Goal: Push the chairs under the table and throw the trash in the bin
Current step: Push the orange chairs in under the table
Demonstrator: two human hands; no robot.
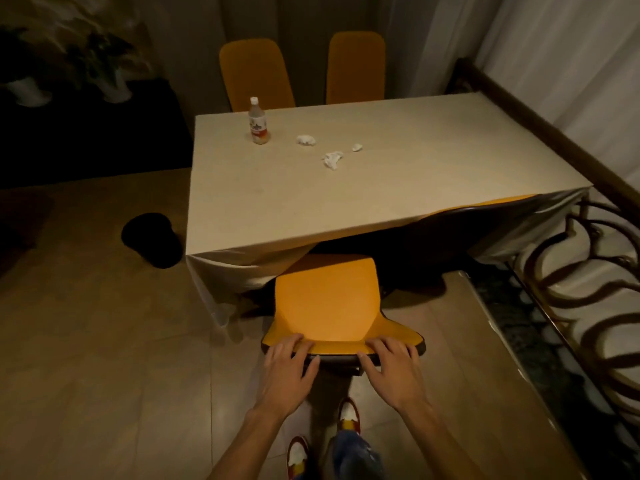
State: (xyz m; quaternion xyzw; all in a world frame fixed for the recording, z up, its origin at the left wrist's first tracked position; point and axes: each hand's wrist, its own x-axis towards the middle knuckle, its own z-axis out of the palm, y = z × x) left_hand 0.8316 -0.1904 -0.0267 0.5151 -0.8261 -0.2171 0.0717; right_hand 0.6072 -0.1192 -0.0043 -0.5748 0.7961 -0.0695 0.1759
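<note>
The orange chair (325, 299) nearest the person stands at the near long side of the table (398, 188), its seat partly beneath the hanging tablecloth (239, 271) and its backrest top toward the camera. Both hands grip that top edge: the left hand (289, 362) on the left end, fingers curled over the front of the rim and thumb behind it; the right hand (391, 363) on the right end, gripping the same way. The fingers of each hand are slightly spread along the rim, not pinching.

The table lies straight ahead of the fingers, so the chair's line of travel runs directly away from the person, across the table's short dimension. The two hands sit about equally near the chair, one on each side of its middle, which should keep a push square.

A second orange chair (485, 204) looks already tucked in to the right, only its top edge showing under the cloth. Two more orange chairs (256, 74) stand at the far side.

On the tabletop wait a small capped bottle (257, 124) and three crumpled tissues (306, 140), well apart from the hands. A dark bin (150, 239) stands on the floor by the table's left end.
</note>
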